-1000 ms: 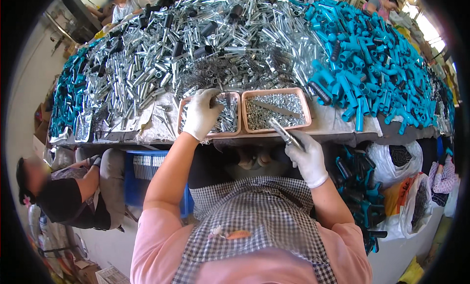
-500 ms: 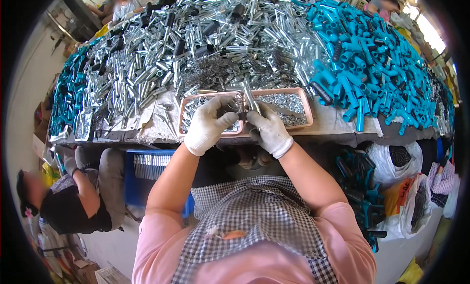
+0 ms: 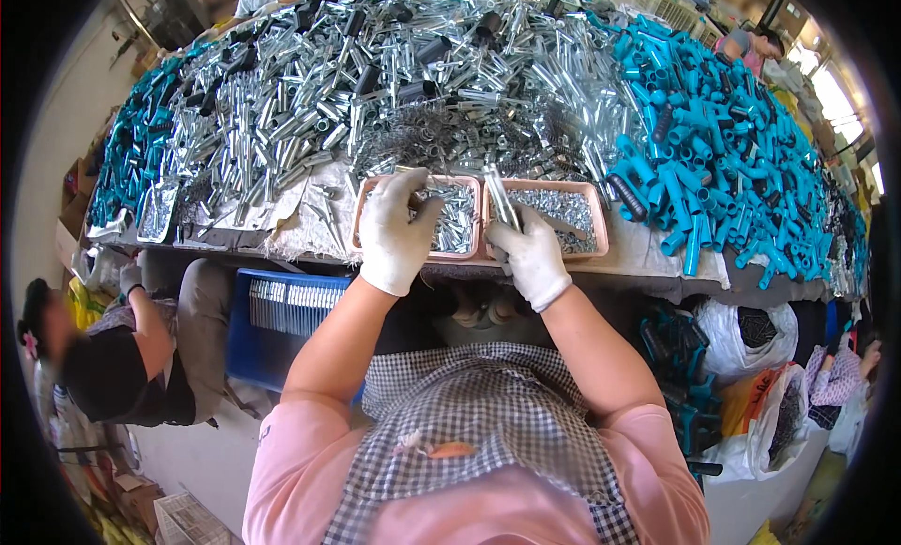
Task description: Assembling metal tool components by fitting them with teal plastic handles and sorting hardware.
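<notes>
My right hand (image 3: pixel 531 254), in a white glove, is closed round a shiny metal tube (image 3: pixel 499 196) that points up and away from me. The tube stands over the inner edges of two pink trays. Over the left part of the left tray (image 3: pixel 476 251) is my gloved left hand (image 3: pixel 396 233), fingers bent and thumb apart, with nothing visible between them. Small metal pins (image 3: pixel 456 218) lie in that tray. Tiny metal parts (image 3: pixel 563 207) fill the right tray (image 3: pixel 601 228), where a flat strip also lies.
Heaped metal tubes (image 3: pixel 291 122), dark springs (image 3: pixel 422 132) and teal plastic handles (image 3: pixel 699 160) cover the table beyond the trays. Below its edge are a blue crate (image 3: pixel 246 343) and white sacks (image 3: pixel 746 343). A person (image 3: pixel 122 357) sits at the left; others work across the table.
My left hand has drawn away from the right hand and its thumb and fingers have parted. The right hand keeps the tube, slightly farther right. The whole view has shifted a little.
</notes>
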`<state>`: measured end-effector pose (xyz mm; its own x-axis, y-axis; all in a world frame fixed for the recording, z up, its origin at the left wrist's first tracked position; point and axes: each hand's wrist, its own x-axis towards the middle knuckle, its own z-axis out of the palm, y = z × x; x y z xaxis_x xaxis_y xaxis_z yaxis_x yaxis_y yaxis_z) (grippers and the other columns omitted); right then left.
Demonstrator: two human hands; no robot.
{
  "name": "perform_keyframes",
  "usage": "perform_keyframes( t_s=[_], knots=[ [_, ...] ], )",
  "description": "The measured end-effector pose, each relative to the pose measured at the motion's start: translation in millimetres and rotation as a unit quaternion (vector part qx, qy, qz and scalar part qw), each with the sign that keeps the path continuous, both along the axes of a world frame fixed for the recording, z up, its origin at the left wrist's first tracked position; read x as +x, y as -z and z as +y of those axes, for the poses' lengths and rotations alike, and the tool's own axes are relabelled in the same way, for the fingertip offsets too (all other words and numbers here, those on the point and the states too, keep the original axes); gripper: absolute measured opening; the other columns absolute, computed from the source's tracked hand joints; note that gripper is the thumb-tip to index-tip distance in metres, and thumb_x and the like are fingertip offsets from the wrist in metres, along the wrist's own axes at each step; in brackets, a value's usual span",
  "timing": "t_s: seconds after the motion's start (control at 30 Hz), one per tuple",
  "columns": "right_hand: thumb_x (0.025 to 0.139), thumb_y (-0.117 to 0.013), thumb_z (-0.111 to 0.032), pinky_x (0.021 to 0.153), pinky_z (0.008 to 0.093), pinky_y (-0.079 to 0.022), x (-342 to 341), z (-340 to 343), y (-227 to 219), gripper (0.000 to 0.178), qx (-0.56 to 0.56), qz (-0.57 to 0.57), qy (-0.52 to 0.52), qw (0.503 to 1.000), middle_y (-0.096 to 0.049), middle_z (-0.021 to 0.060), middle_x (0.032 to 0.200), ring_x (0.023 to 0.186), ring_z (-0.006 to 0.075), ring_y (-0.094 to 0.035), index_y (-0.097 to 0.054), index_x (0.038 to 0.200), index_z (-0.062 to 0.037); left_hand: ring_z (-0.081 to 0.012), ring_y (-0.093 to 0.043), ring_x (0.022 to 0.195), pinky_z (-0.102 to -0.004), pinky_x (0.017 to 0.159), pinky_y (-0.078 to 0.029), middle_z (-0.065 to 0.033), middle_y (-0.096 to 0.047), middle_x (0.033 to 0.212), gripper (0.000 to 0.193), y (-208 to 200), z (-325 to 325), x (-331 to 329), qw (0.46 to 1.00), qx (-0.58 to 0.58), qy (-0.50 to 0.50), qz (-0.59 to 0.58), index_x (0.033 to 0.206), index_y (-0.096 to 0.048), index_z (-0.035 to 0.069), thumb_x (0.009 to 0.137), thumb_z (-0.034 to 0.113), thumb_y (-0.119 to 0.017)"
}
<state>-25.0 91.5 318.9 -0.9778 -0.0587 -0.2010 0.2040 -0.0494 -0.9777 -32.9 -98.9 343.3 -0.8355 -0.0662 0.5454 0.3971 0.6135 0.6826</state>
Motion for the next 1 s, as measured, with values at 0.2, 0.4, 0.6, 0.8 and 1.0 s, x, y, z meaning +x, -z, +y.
perform_keyframes(
  t_s=[0.2, 0.4, 0.6, 0.8, 1.0],
  knots=[
    [0.09, -0.064, -0.016, 0.052, 0.0262, -0.047, -14, -5, 11, 0.026, 0.175, 0.159, -0.035, 0.971, -0.062, 0.0038, 0.074, 0.058, 0.0095, -0.057, -0.065, 0.109, 0.0014, -0.0354, -0.066, 0.093, -0.0426, 0.082, -0.052, -0.0159, -0.067, 0.106, 0.033, 14, -26, 9, 0.99, -0.136, 0.021, -0.012, 0.114, -0.068, 0.007, 0.081, 0.011, -0.072],
    [0.076, -0.076, -0.014, 0.081, 0.0332, -0.055, 27, 52, -4, 0.029, 0.244, 0.279, -0.13, 0.92, -0.073, 0.0146, 0.096, 0.088, 0.024, -0.072, -0.073, 0.102, -0.0002, -0.0358, -0.065, 0.101, -0.0411, 0.089, -0.052, -0.016, -0.066, 0.107, 0.038, 4, -47, 37, 0.947, -0.131, 0.212, -0.203, 0.118, -0.066, 0.005, 0.081, 0.011, -0.074],
    [0.066, -0.077, -0.01, 0.066, 0.0371, -0.055, 61, 63, -22, 0.021, 0.289, 0.355, -0.215, 0.863, -0.068, 0.0103, 0.08, 0.071, 0.0296, -0.067, -0.07, 0.085, -0.0063, -0.036, -0.066, 0.097, -0.0413, 0.086, -0.052, -0.0181, -0.069, 0.103, 0.062, 16, -19, 54, 0.883, -0.059, 0.414, -0.211, 0.116, -0.067, 0.0, 0.08, 0.051, -0.073],
    [0.063, -0.078, -0.01, 0.064, 0.0404, -0.054, 89, 46, -10, 0.033, 0.331, 0.338, -0.19, 0.86, -0.065, 0.0105, 0.084, 0.074, 0.0331, -0.066, -0.066, 0.093, -0.0092, -0.036, -0.066, 0.085, -0.0439, 0.076, -0.053, -0.0163, -0.068, 0.092, 0.04, 16, 18, 79, 0.886, -0.138, 0.39, -0.209, 0.103, -0.071, 0.003, 0.073, 0.026, -0.082],
    [0.066, -0.075, -0.015, 0.062, 0.0406, -0.054, 97, 39, 7, 0.054, 0.414, 0.36, -0.245, 0.799, -0.064, 0.0093, 0.08, 0.073, 0.0303, -0.066, -0.062, 0.118, -0.01, -0.0383, -0.066, 0.074, -0.0456, 0.07, -0.054, -0.0193, -0.067, 0.077, 0.04, 48, 18, 92, 0.899, -0.07, 0.368, -0.227, 0.086, -0.072, -0.001, 0.073, 0.037, -0.079]
  ],
)
